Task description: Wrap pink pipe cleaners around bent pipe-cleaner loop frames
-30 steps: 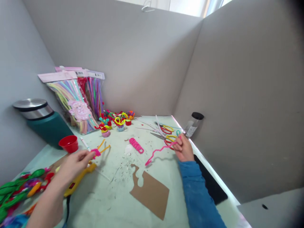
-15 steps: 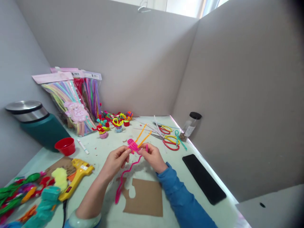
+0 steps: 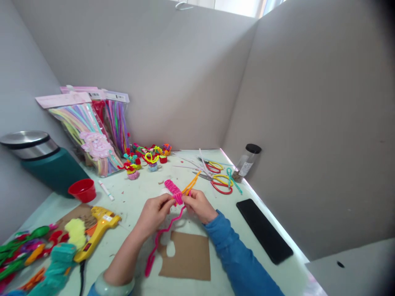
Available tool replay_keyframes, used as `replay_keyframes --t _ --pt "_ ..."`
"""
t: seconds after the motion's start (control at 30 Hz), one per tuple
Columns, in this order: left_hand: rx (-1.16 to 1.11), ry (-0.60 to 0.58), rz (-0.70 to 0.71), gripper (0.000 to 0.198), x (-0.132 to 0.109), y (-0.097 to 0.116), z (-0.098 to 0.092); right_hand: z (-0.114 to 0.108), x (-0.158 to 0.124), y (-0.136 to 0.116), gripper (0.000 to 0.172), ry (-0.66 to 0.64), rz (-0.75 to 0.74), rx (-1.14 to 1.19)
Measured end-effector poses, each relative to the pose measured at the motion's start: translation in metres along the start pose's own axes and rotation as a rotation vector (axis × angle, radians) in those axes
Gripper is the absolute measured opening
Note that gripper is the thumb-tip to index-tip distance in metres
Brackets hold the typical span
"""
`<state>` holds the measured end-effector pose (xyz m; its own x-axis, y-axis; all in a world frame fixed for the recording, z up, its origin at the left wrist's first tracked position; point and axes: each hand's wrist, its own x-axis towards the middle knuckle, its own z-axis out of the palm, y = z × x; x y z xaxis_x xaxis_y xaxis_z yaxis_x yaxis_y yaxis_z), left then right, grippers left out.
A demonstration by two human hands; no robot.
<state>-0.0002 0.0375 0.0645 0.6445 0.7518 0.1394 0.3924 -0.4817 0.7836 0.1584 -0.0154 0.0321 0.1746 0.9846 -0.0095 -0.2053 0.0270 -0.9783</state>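
Between my two hands is a small piece woven from pink pipe cleaner [image 3: 173, 187], with orange pipe cleaners [image 3: 193, 183] sticking out toward the upper right. My left hand [image 3: 156, 211] pinches its lower left edge between thumb and forefinger. On the other side my right hand [image 3: 199, 205] grips the right edge, close to where the orange stems come out. A long wavy pink pipe cleaner tail [image 3: 163, 231] trails from the piece down to the table. Below the hands lies a cut sheet of brown cardboard [image 3: 188, 257].
A yellow glue gun [image 3: 101, 232], red cup [image 3: 82, 191] and teal bottle [image 3: 52, 168] stand left, near bags of pipe cleaners [image 3: 89, 131]. Small pipe cleaner figures [image 3: 132, 169] sit behind. Scissors [image 3: 220, 185], a clear jar [image 3: 247, 162] and a black phone [image 3: 263, 230] are right.
The pink piece has turned in my hands and now slants down toward the right. The orange stems have come closer together, and the pink tail has shifted slightly left and down.
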Motion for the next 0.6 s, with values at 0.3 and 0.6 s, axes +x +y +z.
replay_keyframes --t 0.3,0.6 --pt "-0.176 -0.069 -0.125 0.033 0.002 -0.003 0.004 -0.002 -0.005 -0.007 0.019 -0.17 0.157 0.746" --pt "-0.092 -0.001 -0.184 0.033 -0.005 -0.009 -0.053 -0.022 -0.009 -0.024 0.017 -0.099 0.03 0.934"
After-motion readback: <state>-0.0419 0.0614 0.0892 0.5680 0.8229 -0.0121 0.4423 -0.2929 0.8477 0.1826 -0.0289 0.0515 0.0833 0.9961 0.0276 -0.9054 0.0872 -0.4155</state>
